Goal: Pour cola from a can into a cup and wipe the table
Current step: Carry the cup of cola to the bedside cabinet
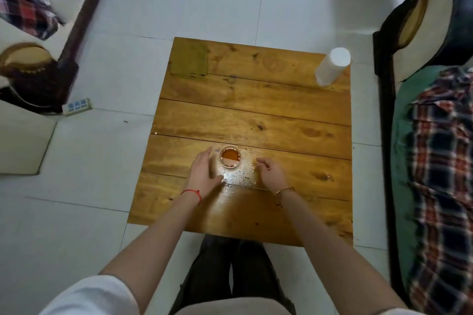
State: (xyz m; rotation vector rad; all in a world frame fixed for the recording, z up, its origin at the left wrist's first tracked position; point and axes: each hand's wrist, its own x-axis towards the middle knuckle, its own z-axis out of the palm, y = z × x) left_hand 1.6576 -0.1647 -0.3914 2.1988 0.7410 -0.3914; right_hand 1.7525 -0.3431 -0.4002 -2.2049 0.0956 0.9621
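From the head view, a square table of yellow-brown wooden planks (256, 110) fills the centre of the frame, standing on pale floor tiles (204, 2); a small round cup with a pale rim, holding reddish-brown cola (229, 156), stands on the table just below the middle of the frame; a shiny wet patch of spilled liquid (239, 175) spreads on the wood right below and to the right of the cup; the left hand (204, 170) lies just left of the cup, fingers straight and held together, thumb stretched toward the wet patch, holding nothing, close beside the cup but whether it touches it cannot be told; the right hand (271, 172) sits to the right of the cup, a little apart from it, fingers loosely curled over the wet patch's right edge, holding nothing; a red string bracelet (192, 193) circles the left wrist; a thin gold bangle (284, 190) circles the right wrist; a white cylindrical plastic bottle (332, 66) stands at the table's upper right corner, well apart from both hands; a rough olive-green patch (189, 60) marks the table's upper left corner; plaid fabric (445, 161) lies along the right edge of the frame
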